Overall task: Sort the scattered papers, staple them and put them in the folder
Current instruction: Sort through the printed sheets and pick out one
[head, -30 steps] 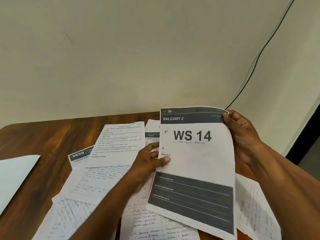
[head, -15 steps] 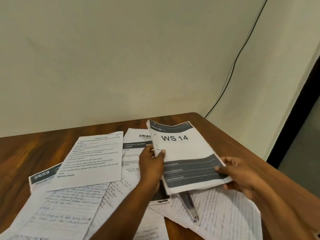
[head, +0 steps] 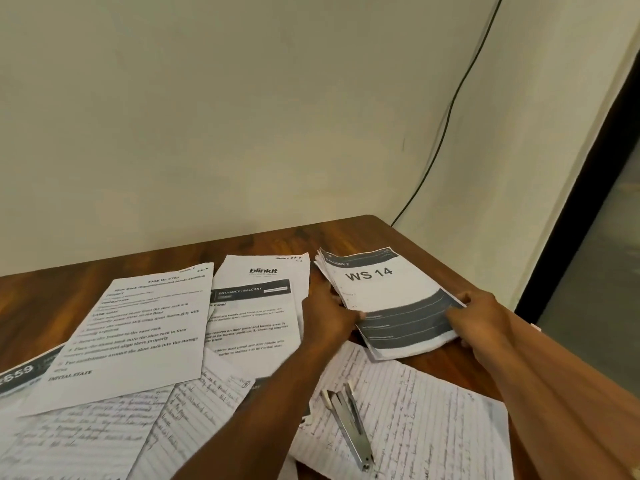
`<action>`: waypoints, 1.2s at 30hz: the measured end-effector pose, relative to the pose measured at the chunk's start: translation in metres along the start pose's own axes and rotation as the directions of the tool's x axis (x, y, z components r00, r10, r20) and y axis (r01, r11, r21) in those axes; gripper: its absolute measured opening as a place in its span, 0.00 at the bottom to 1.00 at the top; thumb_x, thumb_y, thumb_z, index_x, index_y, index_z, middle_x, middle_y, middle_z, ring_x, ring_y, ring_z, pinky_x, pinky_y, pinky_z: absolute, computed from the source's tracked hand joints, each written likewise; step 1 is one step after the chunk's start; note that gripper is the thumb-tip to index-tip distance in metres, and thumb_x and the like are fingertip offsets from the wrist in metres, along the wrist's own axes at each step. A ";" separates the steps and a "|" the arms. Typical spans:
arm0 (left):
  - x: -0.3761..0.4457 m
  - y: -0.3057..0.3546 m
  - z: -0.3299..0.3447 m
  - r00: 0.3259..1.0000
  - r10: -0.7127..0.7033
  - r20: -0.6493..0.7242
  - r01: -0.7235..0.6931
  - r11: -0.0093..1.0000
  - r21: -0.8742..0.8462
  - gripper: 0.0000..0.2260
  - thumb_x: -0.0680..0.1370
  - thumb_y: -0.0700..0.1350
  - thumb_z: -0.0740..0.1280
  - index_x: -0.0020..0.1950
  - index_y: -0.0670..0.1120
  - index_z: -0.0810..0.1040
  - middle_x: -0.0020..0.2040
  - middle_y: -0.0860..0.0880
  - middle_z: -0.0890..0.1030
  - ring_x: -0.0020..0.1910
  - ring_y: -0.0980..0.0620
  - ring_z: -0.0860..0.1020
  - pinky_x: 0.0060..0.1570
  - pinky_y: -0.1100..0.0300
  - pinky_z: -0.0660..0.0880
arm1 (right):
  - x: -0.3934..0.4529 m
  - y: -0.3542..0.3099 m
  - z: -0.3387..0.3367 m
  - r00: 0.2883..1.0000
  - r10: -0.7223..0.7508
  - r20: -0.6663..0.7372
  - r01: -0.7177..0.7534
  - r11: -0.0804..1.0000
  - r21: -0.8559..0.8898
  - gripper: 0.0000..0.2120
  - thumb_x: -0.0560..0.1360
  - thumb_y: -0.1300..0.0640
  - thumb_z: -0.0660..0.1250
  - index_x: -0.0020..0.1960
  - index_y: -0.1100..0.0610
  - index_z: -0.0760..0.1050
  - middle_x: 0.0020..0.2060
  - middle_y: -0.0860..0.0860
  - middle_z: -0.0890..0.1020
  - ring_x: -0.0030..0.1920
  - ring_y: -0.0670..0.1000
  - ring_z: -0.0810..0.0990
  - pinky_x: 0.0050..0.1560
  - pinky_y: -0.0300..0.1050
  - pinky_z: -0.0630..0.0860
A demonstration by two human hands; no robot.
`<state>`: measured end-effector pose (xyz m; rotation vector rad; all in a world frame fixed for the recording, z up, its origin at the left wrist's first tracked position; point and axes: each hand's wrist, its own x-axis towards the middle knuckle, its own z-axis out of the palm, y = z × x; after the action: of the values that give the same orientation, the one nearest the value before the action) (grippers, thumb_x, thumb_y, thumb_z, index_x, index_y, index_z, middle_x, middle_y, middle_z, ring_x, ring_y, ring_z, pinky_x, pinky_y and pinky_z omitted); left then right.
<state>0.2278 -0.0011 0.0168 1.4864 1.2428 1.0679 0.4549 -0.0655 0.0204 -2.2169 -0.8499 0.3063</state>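
A stack of printed sheets topped by a "WS 14" page (head: 388, 296) lies on the wooden table (head: 398, 237) at the far right. My left hand (head: 329, 317) grips its left edge and my right hand (head: 479, 315) grips its right near corner. A silver stapler (head: 349, 422) lies on a handwritten lined sheet (head: 426, 420) in front of the stack. More loose sheets spread to the left: a "blinkit" page (head: 256, 306), a typed task sheet (head: 138, 337) and handwritten pages (head: 104, 431). No folder is in view.
A cream wall stands right behind the table, with a black cable (head: 450, 109) running down to the table's far right corner. The table's right edge drops off beside a dark doorway (head: 588, 202). A sheet headed "2659" (head: 17, 377) pokes out at the left.
The WS 14 stack went from upright in both hands down flat onto the table's far right. My right hand slid from its top corner to its near right corner. The view shifted right.
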 end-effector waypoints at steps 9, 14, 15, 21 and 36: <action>-0.013 -0.009 0.009 0.996 0.085 0.028 -0.089 0.932 0.350 0.17 0.76 0.48 0.79 0.61 0.53 0.76 0.67 0.50 0.82 0.59 0.47 0.84 0.61 0.52 0.82 | -0.002 0.006 0.001 0.997 -0.037 -0.064 0.027 0.988 -0.155 0.18 0.81 0.52 0.69 0.67 0.60 0.76 0.60 0.63 0.82 0.53 0.65 0.83 0.54 0.55 0.81; -0.027 -0.003 -0.014 0.958 0.265 0.113 -0.283 0.800 0.529 0.23 0.78 0.57 0.75 0.71 0.52 0.79 0.71 0.55 0.81 0.63 0.48 0.83 0.63 0.56 0.80 | -0.014 -0.001 -0.005 0.968 -0.209 -0.138 0.113 0.856 -0.505 0.22 0.75 0.47 0.74 0.62 0.60 0.75 0.56 0.64 0.78 0.52 0.63 0.77 0.51 0.56 0.81; -0.030 -0.004 -0.026 0.941 0.310 0.132 -0.328 0.752 0.572 0.23 0.78 0.60 0.74 0.70 0.54 0.80 0.69 0.57 0.81 0.61 0.49 0.83 0.64 0.56 0.80 | -0.021 -0.006 -0.005 0.944 -0.295 -0.150 0.175 0.829 -0.532 0.22 0.74 0.47 0.74 0.61 0.60 0.75 0.56 0.64 0.77 0.53 0.63 0.76 0.50 0.56 0.79; -0.075 -0.021 -0.135 0.979 0.184 0.089 -0.157 0.395 0.905 0.39 0.75 0.76 0.60 0.81 0.57 0.64 0.81 0.54 0.67 0.80 0.47 0.65 0.82 0.42 0.55 | -0.096 -0.071 0.015 0.817 -0.524 0.243 0.560 0.821 -0.111 0.19 0.73 0.43 0.77 0.60 0.49 0.80 0.61 0.50 0.83 0.57 0.55 0.83 0.51 0.49 0.79; -0.113 -0.090 -0.305 0.984 -0.097 -0.151 0.177 0.384 0.906 0.61 0.58 0.87 0.30 0.86 0.58 0.44 0.87 0.51 0.42 0.86 0.44 0.43 0.80 0.32 0.41 | -0.252 -0.135 0.129 0.421 -0.569 0.706 0.890 0.409 -0.201 0.42 0.77 0.25 0.47 0.84 0.47 0.48 0.84 0.57 0.51 0.83 0.60 0.51 0.80 0.62 0.52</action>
<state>-0.1014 -0.0726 -0.0092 2.0820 2.1793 0.2057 0.1416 -0.0904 0.0162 -1.8895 -2.4912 0.2213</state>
